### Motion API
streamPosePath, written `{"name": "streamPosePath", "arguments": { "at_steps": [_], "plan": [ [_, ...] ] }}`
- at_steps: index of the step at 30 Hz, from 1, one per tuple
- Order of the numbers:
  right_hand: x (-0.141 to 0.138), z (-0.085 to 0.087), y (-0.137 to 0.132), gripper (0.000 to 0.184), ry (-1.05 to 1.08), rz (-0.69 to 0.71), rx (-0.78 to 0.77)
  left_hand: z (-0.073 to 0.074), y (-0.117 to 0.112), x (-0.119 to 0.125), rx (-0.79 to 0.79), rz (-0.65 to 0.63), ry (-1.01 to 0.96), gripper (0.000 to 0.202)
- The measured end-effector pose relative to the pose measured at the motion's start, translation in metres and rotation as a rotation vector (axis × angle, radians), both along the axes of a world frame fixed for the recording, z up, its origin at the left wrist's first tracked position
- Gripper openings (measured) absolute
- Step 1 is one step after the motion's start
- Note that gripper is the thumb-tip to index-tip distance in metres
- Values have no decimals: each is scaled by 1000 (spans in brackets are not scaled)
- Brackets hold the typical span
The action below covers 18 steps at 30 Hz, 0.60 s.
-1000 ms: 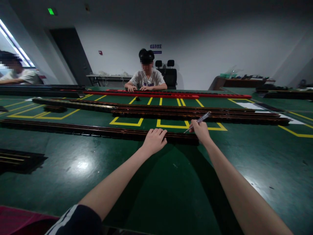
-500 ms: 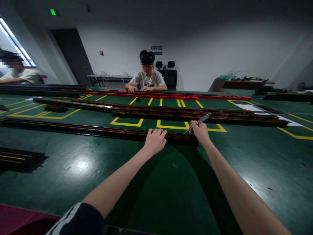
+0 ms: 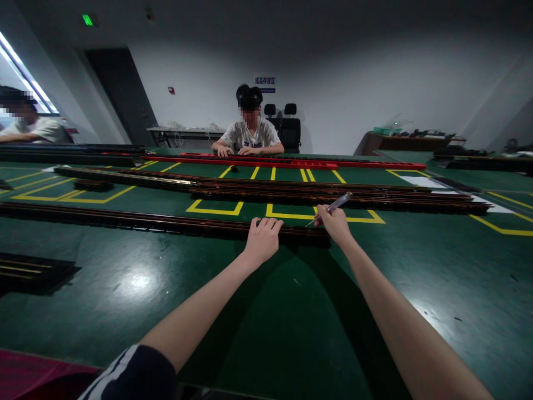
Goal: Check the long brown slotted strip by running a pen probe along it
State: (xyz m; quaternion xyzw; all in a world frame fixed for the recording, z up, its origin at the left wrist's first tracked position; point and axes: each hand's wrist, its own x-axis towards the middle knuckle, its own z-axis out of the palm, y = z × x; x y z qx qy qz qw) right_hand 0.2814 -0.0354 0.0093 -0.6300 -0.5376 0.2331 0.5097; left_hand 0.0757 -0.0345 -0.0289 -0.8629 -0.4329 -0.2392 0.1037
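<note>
A long dark strip (image 3: 183, 223) with thin brownish lines along it lies across the green table in front of me. My left hand (image 3: 263, 240) grips it near its right end, fingers curled over the far edge. My right hand (image 3: 334, 224) holds a slim screwdriver (image 3: 341, 200) with a clear handle and thin metal shaft. Its shaft slants down to the left, with the tip at the strip's upper face, between my left hand and the strip's end. Whether the tip touches the strip is too small to tell.
Beyond lies a stack of similar dark strips (image 3: 333, 194); more strips (image 3: 35, 271) lie at near left. Across the table, a person (image 3: 250, 133) has both hands on a red strip (image 3: 375, 164). Another person (image 3: 39, 129) sits at far left. Yellow tape (image 3: 216, 211) marks the tabletop.
My right hand and the screwdriver have moved a little to the left. The strip's right end has also shifted slightly left, while my left hand stays nearly in place.
</note>
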Motion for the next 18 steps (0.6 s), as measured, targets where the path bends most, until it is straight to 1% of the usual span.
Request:
{"name": "streamPosePath", "arguments": {
  "at_steps": [4, 8, 12, 18],
  "plan": [
    [-2, -4, 3, 32, 12, 63, -5, 3, -3, 1, 0, 41, -8, 44],
    [-2, -9, 6, 32, 13, 85, 28, 6, -6, 3, -14, 56, -2, 46],
    [-2, -11, 7, 32, 47, 80, 47, 6, -4, 1, -38, 3, -10, 48],
    [-4, -7, 4, 32, 65, 40, 32, 4, 0, -3, -69, -45, -31, 48]
  ]
}}
